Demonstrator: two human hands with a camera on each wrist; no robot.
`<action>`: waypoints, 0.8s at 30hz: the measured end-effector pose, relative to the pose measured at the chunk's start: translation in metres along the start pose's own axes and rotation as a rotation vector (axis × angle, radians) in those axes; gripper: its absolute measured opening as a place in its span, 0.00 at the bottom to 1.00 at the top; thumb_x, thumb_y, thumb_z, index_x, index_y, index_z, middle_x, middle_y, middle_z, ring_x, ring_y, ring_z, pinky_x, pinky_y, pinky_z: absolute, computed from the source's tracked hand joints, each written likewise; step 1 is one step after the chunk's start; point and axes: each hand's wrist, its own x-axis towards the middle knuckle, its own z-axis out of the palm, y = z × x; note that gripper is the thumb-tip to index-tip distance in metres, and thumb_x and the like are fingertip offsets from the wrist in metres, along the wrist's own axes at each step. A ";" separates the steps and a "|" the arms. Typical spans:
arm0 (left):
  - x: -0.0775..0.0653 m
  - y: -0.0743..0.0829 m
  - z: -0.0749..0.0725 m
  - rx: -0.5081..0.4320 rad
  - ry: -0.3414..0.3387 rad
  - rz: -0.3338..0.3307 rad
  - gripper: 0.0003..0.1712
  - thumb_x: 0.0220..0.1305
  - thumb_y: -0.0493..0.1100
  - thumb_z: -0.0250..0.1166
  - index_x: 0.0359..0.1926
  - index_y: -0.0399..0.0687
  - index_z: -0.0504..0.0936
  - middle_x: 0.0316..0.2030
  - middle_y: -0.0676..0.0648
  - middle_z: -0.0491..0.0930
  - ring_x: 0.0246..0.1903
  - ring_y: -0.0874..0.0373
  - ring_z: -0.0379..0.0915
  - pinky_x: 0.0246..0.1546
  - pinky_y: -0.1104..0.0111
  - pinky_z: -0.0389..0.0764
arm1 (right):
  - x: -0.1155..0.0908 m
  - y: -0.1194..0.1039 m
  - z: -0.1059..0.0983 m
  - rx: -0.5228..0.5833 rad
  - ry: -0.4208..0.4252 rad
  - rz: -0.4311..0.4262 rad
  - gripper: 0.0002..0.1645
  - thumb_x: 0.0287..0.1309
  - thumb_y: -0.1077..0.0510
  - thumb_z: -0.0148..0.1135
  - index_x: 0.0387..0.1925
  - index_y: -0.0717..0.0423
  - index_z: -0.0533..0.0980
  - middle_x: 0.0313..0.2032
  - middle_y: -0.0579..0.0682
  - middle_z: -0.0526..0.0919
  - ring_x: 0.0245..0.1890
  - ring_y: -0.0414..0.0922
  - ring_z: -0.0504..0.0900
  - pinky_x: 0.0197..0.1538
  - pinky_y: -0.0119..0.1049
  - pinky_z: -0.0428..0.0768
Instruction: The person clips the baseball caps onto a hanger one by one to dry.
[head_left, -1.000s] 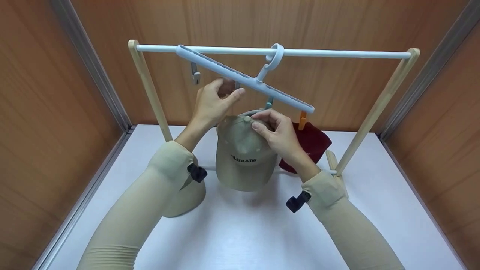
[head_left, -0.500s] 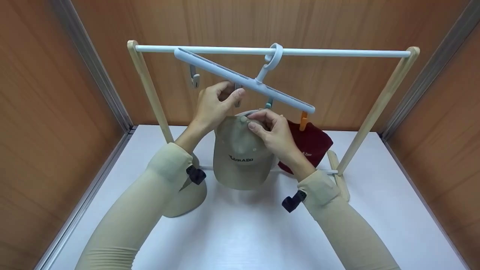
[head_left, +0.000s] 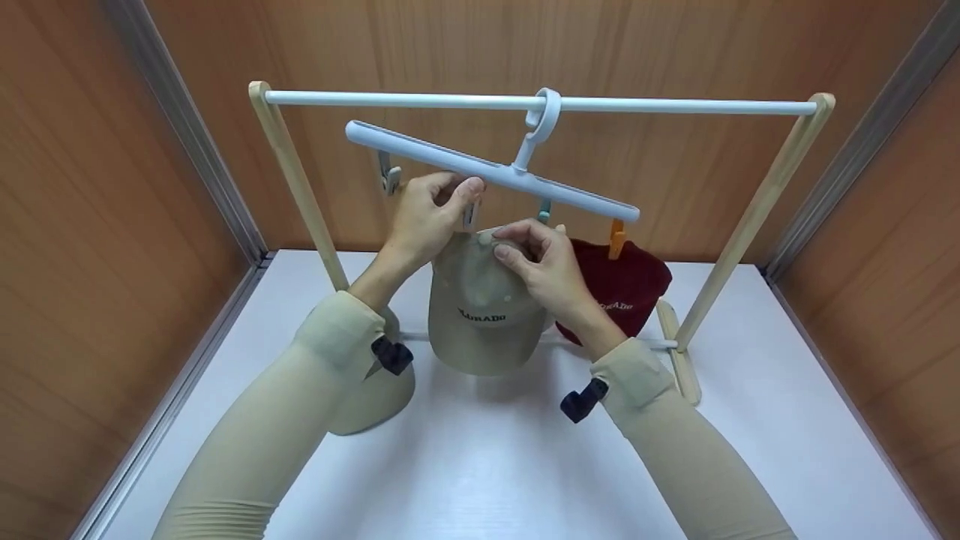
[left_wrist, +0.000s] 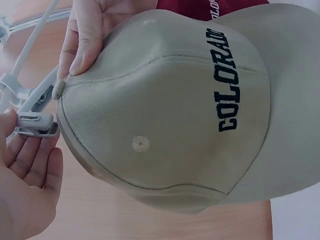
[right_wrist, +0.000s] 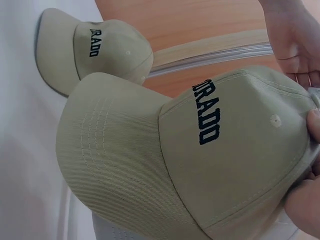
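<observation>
My left hand [head_left: 424, 217] pinches a grey clip [left_wrist: 35, 122] that hangs under the pale blue hanger [head_left: 450, 159]. My right hand [head_left: 553, 266] holds a beige cap [head_left: 484, 292] by the top of its crown, brim downward, dark lettering facing me. In the left wrist view the cap's top button lies close beside the clip; whether they touch I cannot tell. To the right, a dark red cap [head_left: 630, 289] hangs from an orange clip [head_left: 616, 240]. A teal clip [head_left: 544, 211] shows between, what it grips mostly hidden behind the beige cap.
The hanger hooks over the white bar [head_left: 697, 107] of a wooden-legged rack and tilts down to the right. Another grey clip [head_left: 390, 180] hangs at its left end. A second beige cap [right_wrist: 117, 50] lies on the white table [head_left: 480, 480], partly behind my left sleeve. Wood-patterned walls surround the table.
The hanger's left end has come down and its right end has risen slightly. My left hand has lowered a little with the clip. The held cap has shifted slightly left.
</observation>
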 end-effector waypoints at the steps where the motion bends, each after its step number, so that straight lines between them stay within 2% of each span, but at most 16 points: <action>1: 0.000 0.001 0.000 -0.002 0.006 -0.008 0.17 0.79 0.43 0.63 0.57 0.35 0.86 0.44 0.41 0.88 0.41 0.54 0.80 0.45 0.67 0.79 | 0.000 0.000 0.001 0.000 0.000 -0.004 0.14 0.70 0.62 0.69 0.55 0.56 0.84 0.51 0.49 0.88 0.51 0.48 0.84 0.60 0.36 0.82; 5: 0.000 0.003 0.003 -0.008 0.028 -0.027 0.16 0.80 0.43 0.62 0.55 0.34 0.87 0.44 0.40 0.88 0.42 0.55 0.81 0.46 0.66 0.79 | 0.001 0.001 0.004 -0.001 0.010 -0.019 0.14 0.70 0.62 0.68 0.55 0.56 0.84 0.50 0.49 0.88 0.51 0.48 0.83 0.58 0.35 0.82; 12: -0.001 0.004 0.006 -0.016 0.057 -0.035 0.16 0.81 0.42 0.60 0.50 0.33 0.88 0.38 0.41 0.86 0.37 0.57 0.78 0.40 0.68 0.77 | 0.004 0.003 0.011 0.028 0.049 -0.039 0.14 0.70 0.64 0.67 0.55 0.62 0.83 0.50 0.50 0.87 0.48 0.47 0.83 0.55 0.33 0.83; 17: -0.001 0.004 0.008 -0.025 0.049 -0.015 0.17 0.82 0.41 0.59 0.49 0.30 0.87 0.34 0.46 0.83 0.34 0.59 0.75 0.37 0.69 0.75 | 0.004 0.002 0.014 0.063 0.091 -0.050 0.12 0.70 0.64 0.68 0.53 0.59 0.83 0.48 0.49 0.88 0.45 0.44 0.83 0.50 0.33 0.82; 24: -0.002 0.004 0.010 -0.021 0.051 -0.011 0.17 0.82 0.42 0.59 0.52 0.31 0.87 0.33 0.46 0.82 0.34 0.59 0.75 0.39 0.69 0.77 | 0.006 -0.003 0.017 0.058 0.161 -0.037 0.14 0.70 0.63 0.68 0.54 0.62 0.82 0.47 0.49 0.89 0.42 0.44 0.82 0.47 0.33 0.82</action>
